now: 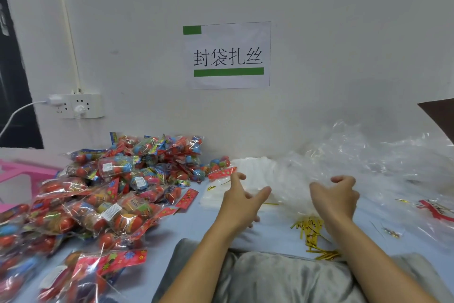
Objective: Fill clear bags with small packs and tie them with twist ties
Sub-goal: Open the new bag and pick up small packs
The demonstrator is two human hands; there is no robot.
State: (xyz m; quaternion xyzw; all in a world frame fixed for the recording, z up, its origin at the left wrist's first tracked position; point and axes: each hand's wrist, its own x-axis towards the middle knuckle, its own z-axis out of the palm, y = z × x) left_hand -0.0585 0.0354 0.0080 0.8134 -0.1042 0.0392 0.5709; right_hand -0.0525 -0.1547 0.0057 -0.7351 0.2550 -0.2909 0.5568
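Note:
My left hand [242, 198] hovers over the light blue table [172, 229] with thumb and fingers spread, holding nothing. My right hand [335, 198] hovers beside it, fingers loosely curled, close to crumpled clear film, with nothing visibly held. A flat stack of clear bags [253, 172] lies just beyond my left hand. Gold twist ties [312, 231] are scattered below my right wrist. A heap of small red and blue packs [152, 162] sits at the left against the wall. Filled bags with red header strips [98, 216] spread toward the front left.
A big mound of crumpled clear plastic [380, 155] fills the right side. A red-printed bag [434, 209] lies at the far right. A pink box [19, 175] stands at the left edge, with a power strip [78, 106] on the wall above. Grey cloth [282, 275] covers my lap.

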